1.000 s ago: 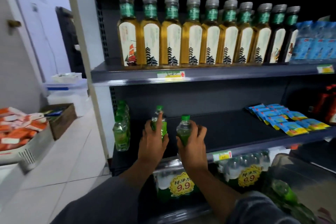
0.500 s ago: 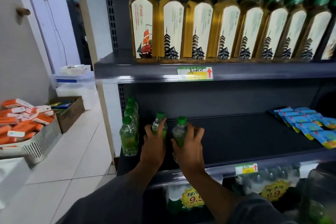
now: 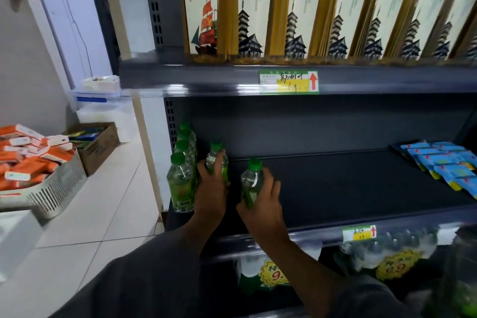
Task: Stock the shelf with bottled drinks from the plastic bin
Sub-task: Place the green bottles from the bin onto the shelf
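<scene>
Head view. At centre, left hand (image 3: 210, 190) wrapped around a clear plastic bottle with green cap (image 3: 216, 162), held just beside a row of like bottles (image 3: 182, 173) running back along the left end of the dark matte shelf (image 3: 335, 188). Just right of it, right hand (image 3: 263, 205) clasped on a second green-capped bottle (image 3: 251, 181), tilted slightly; whether its base touches the shelf, hard to tell behind the fingers. Bottles round, ribbed, glossy, with green labels low on the body. At right edge, flat blue and yellow foil packets (image 3: 444, 162) fanned on the same shelf. Across the top, tall amber bottles with cream labels (image 3: 296, 8) in a row on the upper shelf, a green and yellow price tag (image 3: 289, 81) on its rail. At lower right, shrink-wrapped bottle packs (image 3: 387, 255) beneath. At left, slotted grey basket (image 3: 59, 188) of orange boxes, cardboard box (image 3: 99, 147) on pale tiled floor (image 3: 103, 214).
</scene>
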The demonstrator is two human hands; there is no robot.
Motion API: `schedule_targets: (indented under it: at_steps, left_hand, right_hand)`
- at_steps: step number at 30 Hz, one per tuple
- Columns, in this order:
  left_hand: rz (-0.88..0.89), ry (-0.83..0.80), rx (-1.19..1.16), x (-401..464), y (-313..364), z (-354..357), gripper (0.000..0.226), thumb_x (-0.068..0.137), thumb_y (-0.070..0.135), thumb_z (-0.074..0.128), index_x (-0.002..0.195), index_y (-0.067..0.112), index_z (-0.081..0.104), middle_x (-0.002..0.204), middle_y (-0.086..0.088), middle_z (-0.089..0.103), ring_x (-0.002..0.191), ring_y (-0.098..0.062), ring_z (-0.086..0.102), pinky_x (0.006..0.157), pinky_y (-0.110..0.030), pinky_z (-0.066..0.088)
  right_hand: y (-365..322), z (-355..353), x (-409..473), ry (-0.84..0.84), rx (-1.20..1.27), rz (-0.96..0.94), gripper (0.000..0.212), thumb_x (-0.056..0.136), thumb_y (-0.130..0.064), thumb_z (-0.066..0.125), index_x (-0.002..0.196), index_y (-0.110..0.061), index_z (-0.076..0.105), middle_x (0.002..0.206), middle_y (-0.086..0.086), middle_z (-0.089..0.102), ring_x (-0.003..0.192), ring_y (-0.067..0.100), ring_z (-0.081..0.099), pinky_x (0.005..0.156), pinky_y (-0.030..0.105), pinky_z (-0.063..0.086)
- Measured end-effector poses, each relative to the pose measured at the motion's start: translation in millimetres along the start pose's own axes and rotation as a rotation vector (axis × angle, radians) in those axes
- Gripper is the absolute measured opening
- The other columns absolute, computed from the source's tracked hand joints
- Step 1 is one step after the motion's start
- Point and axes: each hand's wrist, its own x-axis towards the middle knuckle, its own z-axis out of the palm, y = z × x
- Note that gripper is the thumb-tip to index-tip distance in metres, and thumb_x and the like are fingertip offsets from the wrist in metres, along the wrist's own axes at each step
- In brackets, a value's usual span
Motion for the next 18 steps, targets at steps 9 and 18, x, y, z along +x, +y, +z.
schedule_targets:
  at_steps: [9,18]
  left_hand:
    - [0.028,-0.027,0.013,-16.9,0.4,-17.1,0.093,0.093,0.007,0.061,0.158,0.032,0.0,0.163,-0.02,0.007,0.146,-0.041,0.028,0.11,-0.052,0.043]
    - [0.098,-0.094,-0.062,-29.2,6.6,-54.4,0.076,0.097,0.009,0.053,0.159,0.017,0.011,0.158,-0.011,0.028,0.134,-0.027,0.046,0.11,-0.039,0.043]
  right_hand:
    - [0.4,1.3,-6.2,-0.05,0.029,0.003,0.096,0.081,-0.006,0.076,0.153,-0.031,0.018,0.126,-0.007,0.031,0.1,0.013,0.055,0.079,0.027,0.054]
    - [-18.9,17.8,-0.9,-0.099,0.187,0.129,0.06,0.075,-0.047,0.062,0.128,-0.018,0.056,0.122,0.007,0.054,0.106,0.014,0.058,0.093,0.036,0.053]
